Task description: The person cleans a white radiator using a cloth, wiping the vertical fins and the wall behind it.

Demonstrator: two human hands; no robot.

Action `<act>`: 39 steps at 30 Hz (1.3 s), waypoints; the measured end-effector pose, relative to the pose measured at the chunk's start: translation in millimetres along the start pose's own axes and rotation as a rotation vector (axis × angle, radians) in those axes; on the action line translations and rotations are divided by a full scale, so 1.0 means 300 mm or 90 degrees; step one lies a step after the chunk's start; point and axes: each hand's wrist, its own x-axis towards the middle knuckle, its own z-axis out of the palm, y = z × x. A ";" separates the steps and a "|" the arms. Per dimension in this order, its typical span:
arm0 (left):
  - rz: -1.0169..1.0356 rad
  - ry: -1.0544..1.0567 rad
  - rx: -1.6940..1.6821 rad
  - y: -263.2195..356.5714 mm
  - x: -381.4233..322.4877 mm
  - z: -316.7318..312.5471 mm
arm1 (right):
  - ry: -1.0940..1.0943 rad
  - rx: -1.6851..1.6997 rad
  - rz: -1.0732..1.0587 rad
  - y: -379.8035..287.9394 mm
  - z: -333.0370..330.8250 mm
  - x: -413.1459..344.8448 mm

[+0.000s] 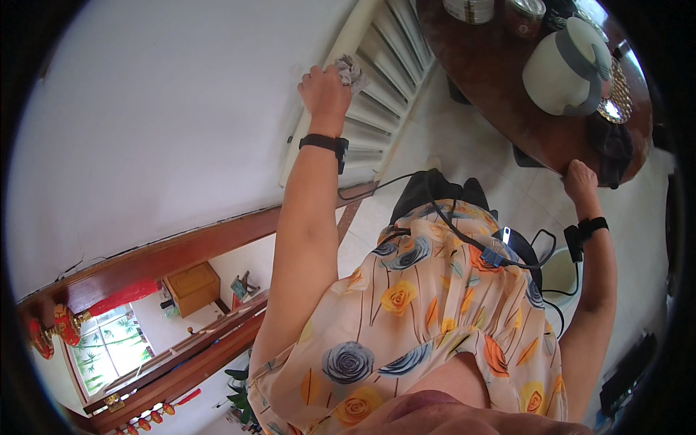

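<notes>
Crumpled in my left hand (326,97) is a greyish cloth or paper wad (351,74). That hand is at the top of a white radiator (389,76), close to the white wall (163,109). On the other side, my right hand (580,180) is folded at the near edge of a dark wooden table (489,81). Its fingertips are hidden. A dark cloth (611,144) hangs over the table edge beside it. Both wrists wear black bands.
A white and grey jug (563,70) stands on the table near a beaded gold item (619,95) and tins (524,16). A black cable (457,231) crosses my front. Near my right arm is a pale bin (563,272). A doorway with wooden trim (217,236) lies left.
</notes>
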 end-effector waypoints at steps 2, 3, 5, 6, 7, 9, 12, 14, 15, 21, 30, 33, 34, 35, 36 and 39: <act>0.008 -0.011 0.013 -0.002 0.015 0.008 | 0.017 -0.016 -0.011 -0.001 0.000 0.001; 0.011 -0.003 0.008 0.003 0.017 0.009 | 0.025 -0.025 -0.016 0.002 0.001 0.003; 0.016 0.012 -0.002 0.010 0.012 0.011 | 0.027 -0.029 -0.020 0.019 0.021 0.008; 0.025 0.013 -0.005 0.006 0.009 0.012 | 0.030 -0.031 -0.023 0.022 0.026 0.012; 0.034 0.014 -0.008 -0.002 0.004 0.015 | 0.032 -0.027 -0.017 0.021 0.031 0.012; 0.043 0.021 -0.022 -0.017 -0.015 0.014 | 0.035 -0.019 -0.003 0.019 0.037 0.006; 0.025 0.012 -0.039 -0.042 -0.077 -0.017 | 0.013 -0.016 -0.001 0.020 0.027 0.007; -0.009 -0.030 -0.029 -0.051 -0.118 -0.050 | 0.023 -0.019 0.001 0.013 0.021 0.001; -0.017 -0.031 -0.021 -0.064 -0.141 -0.060 | 0.031 -0.019 0.001 0.010 0.018 0.002; -0.067 -0.057 0.012 -0.144 -0.290 -0.102 | 0.020 -0.016 0.004 0.022 0.036 0.020; -0.092 -0.024 0.018 -0.222 -0.395 -0.114 | 0.006 -0.004 -0.017 0.015 0.001 0.002; -0.051 0.009 0.001 -0.245 -0.388 -0.073 | 0.005 0.006 -0.017 0.008 -0.012 -0.001; -0.046 0.024 0.000 -0.243 -0.381 -0.056 | 0.006 0.004 -0.017 0.007 -0.010 -0.001; -0.041 0.039 0.000 -0.241 -0.372 -0.043 | 0.008 0.003 -0.017 0.006 -0.005 -0.002; -0.044 0.042 -0.007 -0.230 -0.358 -0.038 | 0.010 -0.001 -0.015 0.008 -0.006 -0.005; -0.051 0.043 -0.013 -0.191 -0.308 -0.036 | 0.007 -0.009 -0.028 0.007 -0.014 -0.005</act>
